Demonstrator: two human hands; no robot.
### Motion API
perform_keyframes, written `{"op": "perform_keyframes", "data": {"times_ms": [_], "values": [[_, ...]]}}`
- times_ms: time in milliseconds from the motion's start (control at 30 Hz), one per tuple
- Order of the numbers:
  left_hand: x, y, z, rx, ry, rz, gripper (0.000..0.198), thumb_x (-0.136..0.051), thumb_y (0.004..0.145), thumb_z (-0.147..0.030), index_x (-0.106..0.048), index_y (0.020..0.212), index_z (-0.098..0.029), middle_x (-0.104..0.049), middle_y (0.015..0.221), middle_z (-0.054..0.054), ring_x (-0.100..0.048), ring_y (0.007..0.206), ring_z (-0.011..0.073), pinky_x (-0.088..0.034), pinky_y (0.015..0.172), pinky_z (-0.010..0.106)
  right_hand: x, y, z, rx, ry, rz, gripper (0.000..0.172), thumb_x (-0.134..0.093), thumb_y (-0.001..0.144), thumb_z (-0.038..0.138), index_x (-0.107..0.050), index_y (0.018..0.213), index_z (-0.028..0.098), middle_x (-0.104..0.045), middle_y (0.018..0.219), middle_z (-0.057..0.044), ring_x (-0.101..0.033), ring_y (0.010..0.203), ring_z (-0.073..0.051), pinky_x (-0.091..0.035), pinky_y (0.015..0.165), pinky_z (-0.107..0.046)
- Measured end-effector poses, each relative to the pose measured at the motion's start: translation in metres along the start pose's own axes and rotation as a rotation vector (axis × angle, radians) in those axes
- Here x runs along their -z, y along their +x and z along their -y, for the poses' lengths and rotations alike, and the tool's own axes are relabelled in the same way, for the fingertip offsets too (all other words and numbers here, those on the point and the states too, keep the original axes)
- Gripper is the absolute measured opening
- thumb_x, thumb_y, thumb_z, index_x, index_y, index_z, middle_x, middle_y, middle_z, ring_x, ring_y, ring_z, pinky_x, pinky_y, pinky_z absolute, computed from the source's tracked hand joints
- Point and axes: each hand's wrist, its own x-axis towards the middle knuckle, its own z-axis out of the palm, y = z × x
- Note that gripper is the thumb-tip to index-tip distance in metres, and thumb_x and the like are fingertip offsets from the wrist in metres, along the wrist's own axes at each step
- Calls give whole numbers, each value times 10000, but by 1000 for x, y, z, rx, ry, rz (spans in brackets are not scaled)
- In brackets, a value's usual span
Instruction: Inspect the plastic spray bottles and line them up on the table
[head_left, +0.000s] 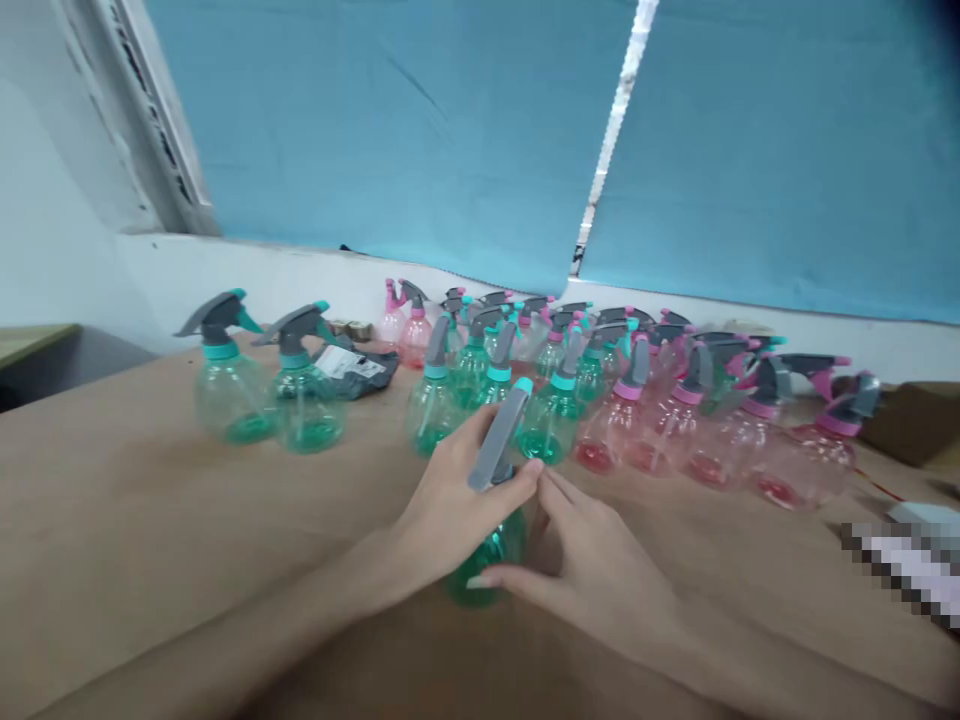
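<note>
A clear green spray bottle [474,588] with a grey trigger head [499,440] and turquoise nozzle tip is between my hands, close to me. My left hand [450,510] is closed around the neck just under the trigger head. Lower down, my right hand [607,565] grips the round body from the right, its thumb across the near side. The fingers behind the bottle are partly hidden. Just beyond my hands stand more green spray bottles [546,425], with pink spray bottles [600,435] to their right.
Two green bottles [234,395] stand apart on the left of the wooden table [150,540]. Behind them lies a dark plastic package [356,370] with a white label. Several more bottles crowd the back. A brown cardboard box [919,420] sits far right.
</note>
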Motion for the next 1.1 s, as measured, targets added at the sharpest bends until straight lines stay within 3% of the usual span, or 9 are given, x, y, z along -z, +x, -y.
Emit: {"op": "perform_keyframes", "data": {"times_ms": [167,267,367,467,633,767,933,1100], "values": [[40,-18,16,27,45,-112,462,-575,821,-460,-475,1237,-286,-617,1160,31,-584,1047,239,-484,876,390,-31,28,44,-51,0,0,622,-633,676,658,-548,1087,200,-656,964,-90,-643,860,-306,-506,659,-398],[67,-26,26,40,95,-111,560,-587,809,-467,-393,1306,-297,-587,1208,45,-564,1089,252,-466,927,423,-45,45,65,-42,-6,32,556,-622,705,628,-552,1067,213,-656,960,-73,-646,839,-302,-493,659,-403],[94,-35,40,48,123,-76,707,-602,798,-452,-256,1387,-268,-460,1367,99,-489,1206,286,-434,988,455,-56,64,76,-16,-36,51,511,-598,749,548,-518,1127,214,-645,1009,-80,-648,831,-294,-480,637,-392],[112,-47,61,49,127,-98,714,-609,795,-431,-253,1377,-223,-406,1408,133,-417,1280,294,-412,1022,463,-67,87,78,-15,-79,46,477,-563,776,484,-505,1148,191,-642,1042,-111,-644,846,-304,-473,645,-401],[126,-66,98,172,148,-129,499,-547,834,-456,-418,1252,-215,-497,1336,138,-468,1239,306,-443,976,492,-80,121,73,-34,-137,12,701,-500,780,636,-419,1280,152,-650,1013,-152,-637,856,-352,-474,645,-431],[133,-68,117,280,200,-186,398,-477,857,-494,-529,1135,-212,-606,1206,108,-616,1048,289,-515,866,423,-83,138,72,-64,-169,29,780,-495,778,647,-384,1323,100,-647,987,-187,-627,875,-376,-472,667,-462],[142,-56,130,246,304,-176,376,-444,862,-508,-549,1057,-204,-643,1102,104,-630,999,284,-520,840,428,-84,151,74,-99,-191,57,815,-526,799,582,-309,1369,41,-637,1003,-222,-628,885,-370,-459,667,-434],[144,-45,136,236,326,-122,375,-422,870,-481,-535,1082,-194,-658,1056,114,-625,1009,277,-506,862,439,-85,161,74,-127,-175,75,738,-543,822,504,-332,1339,23,-642,987,-208,-628,899,-355,-461,685,-417]]}}
